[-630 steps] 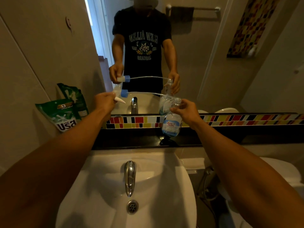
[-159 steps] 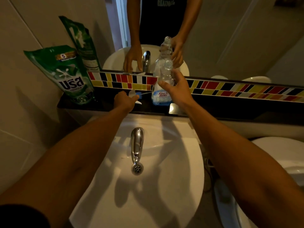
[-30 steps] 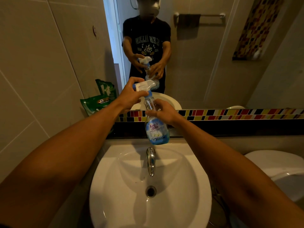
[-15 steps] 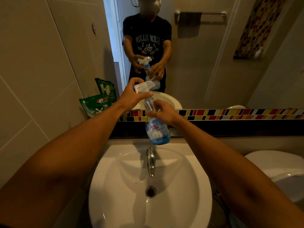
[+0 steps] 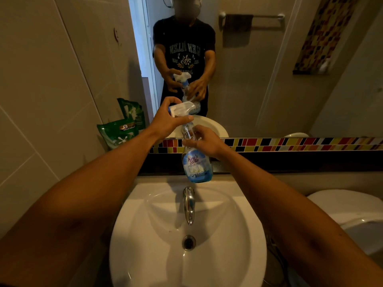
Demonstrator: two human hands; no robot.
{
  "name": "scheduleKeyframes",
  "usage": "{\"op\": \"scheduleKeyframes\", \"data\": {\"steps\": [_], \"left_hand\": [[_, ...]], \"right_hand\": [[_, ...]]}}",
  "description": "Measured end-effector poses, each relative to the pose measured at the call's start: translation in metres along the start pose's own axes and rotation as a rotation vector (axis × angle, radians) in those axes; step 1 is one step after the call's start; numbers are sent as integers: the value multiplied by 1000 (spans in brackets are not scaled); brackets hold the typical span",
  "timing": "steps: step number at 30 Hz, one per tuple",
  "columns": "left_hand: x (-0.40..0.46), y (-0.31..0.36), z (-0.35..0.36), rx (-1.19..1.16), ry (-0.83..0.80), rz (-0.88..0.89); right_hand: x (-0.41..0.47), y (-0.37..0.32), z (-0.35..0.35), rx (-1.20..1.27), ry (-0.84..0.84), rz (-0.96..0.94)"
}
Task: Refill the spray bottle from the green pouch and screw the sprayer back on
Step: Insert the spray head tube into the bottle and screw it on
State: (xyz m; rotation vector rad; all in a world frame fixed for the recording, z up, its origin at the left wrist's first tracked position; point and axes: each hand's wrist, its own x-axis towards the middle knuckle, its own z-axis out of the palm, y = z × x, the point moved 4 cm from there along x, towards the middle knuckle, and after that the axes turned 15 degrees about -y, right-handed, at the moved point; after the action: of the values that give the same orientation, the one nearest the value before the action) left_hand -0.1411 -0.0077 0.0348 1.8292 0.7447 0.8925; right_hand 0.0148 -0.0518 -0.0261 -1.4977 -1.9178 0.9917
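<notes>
Since half a second ago my left hand (image 5: 165,123) has turned slightly on the white-and-blue plastic trigger sprayer (image 5: 183,107), fingers closed around it on top of the clear spray bottle with blue label (image 5: 195,160); bottle itself barely shifts. My right hand (image 5: 204,141) grips the bottle's neck, holding it upright in the air over the white ceramic sink (image 5: 238,235), above the chrome faucet (image 5: 189,205). Green refill pouch (image 5: 118,132) stands on the dark ledge (image 5: 290,162) at left against the wall tiles, well apart from both hands.
</notes>
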Motion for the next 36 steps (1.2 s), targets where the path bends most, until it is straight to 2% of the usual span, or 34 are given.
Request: {"op": "scheduleKeyframes", "data": {"steps": [8,15,20,27,33,36], "left_hand": [[2,-2,-1,-28,-31,-36],[-3,0,0,28,23,28],[1,-1,-2,-9,-47,-20],[-2,1,0,31,48,37],[-1,-3,-1,22,1,-18],[-1,-5,0,2,27,11]], "right_hand": [[1,1,-2,41,-5,2],[2,-4,0,-6,-3,-10],[0,1,-4,18,2,7],[1,-7,0,-19,-6,-6],[-2,-4,-1,2,0,5],[-1,-8,1,-12,1,-1]]}}
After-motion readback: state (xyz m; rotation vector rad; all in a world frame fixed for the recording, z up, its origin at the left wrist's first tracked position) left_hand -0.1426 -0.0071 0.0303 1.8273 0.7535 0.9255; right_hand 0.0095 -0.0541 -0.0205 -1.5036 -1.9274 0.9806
